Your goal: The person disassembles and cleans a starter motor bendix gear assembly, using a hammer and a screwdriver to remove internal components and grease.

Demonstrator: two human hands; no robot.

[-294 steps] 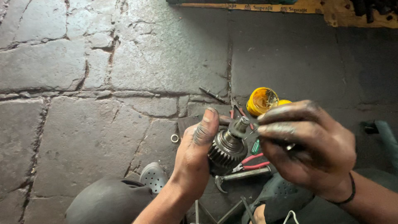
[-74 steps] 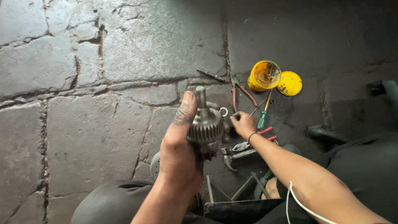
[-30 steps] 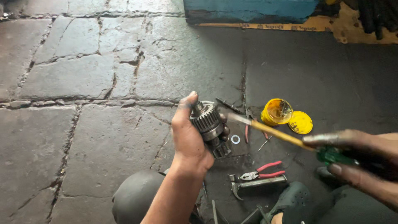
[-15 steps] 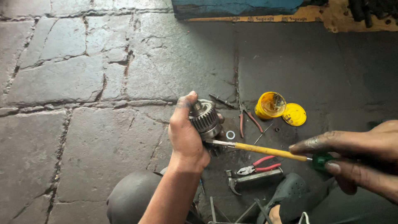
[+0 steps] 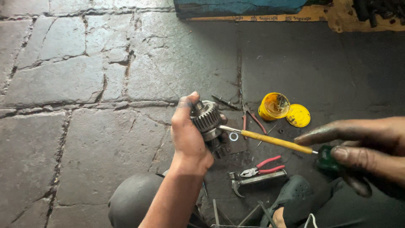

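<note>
The left hand [image 5: 188, 135] is wrapped around a greasy steel gear assembly [image 5: 206, 120], a toothed pinion on a stubby shaft, held up above the stone floor [image 5: 84, 84] with the thumb pressed over its top end. The right hand [image 5: 363, 145] is clenched on the green handle of a screwdriver [image 5: 274, 141], whose yellow shank reaches leftward so that the tip meets the assembly just under the gear teeth.

The assembly looks dense and heavy for its size, fully rigid, and slick with grease, so I judge a full-palm grip around the body below the teeth to be the safest hold; the teeth themselves offer bite but are sharp-edged. The screwdriver is light and stiff, and a greasy tip could skid off the metal toward the holding thumb.

Directly beneath lie a small washer [image 5: 233, 136], long-nose pliers [image 5: 249, 117], red-handled pliers [image 5: 261, 166] touching a hammer [image 5: 253, 180], and further right an open yellow tub [image 5: 273, 105] just beside its yellow lid [image 5: 298, 115]. A dark sandal [image 5: 291, 194] sits near the bottom edge. This patch is crowded, so anything dropped would land among tools; the floor to the left is open paving with cracked joints
</note>
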